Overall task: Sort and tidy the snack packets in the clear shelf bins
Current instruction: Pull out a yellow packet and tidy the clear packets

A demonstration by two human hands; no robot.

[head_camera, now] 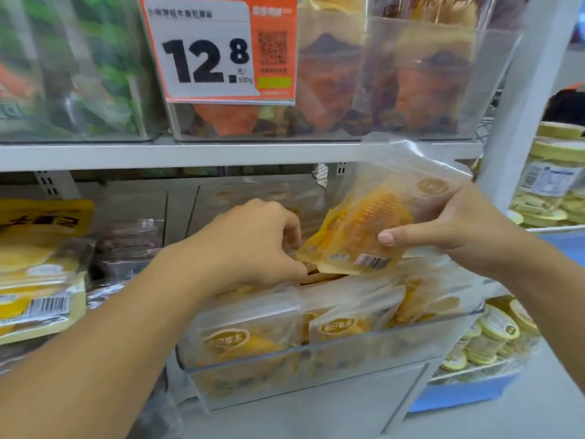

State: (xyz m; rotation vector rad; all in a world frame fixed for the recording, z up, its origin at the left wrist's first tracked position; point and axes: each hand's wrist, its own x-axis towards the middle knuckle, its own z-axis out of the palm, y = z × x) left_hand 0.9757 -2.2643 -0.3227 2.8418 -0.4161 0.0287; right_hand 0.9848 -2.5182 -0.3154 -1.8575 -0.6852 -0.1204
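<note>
Forearms fill the bottom of the shot, both reaching into the clear bin (332,353). Right hand (459,226) has its grip pinched on a mango packet (373,229), lifted just above the bin, tilted. Left hand (253,245) is curled down among the packets behind; can't tell if it's got one. Pkt looks light, floppy, slick film imo, so hold by the edge seam. Shelf lip (221,155) overhead and price tag (218,49) crowd things. Yellow packs (38,274) sit to the left.
</note>
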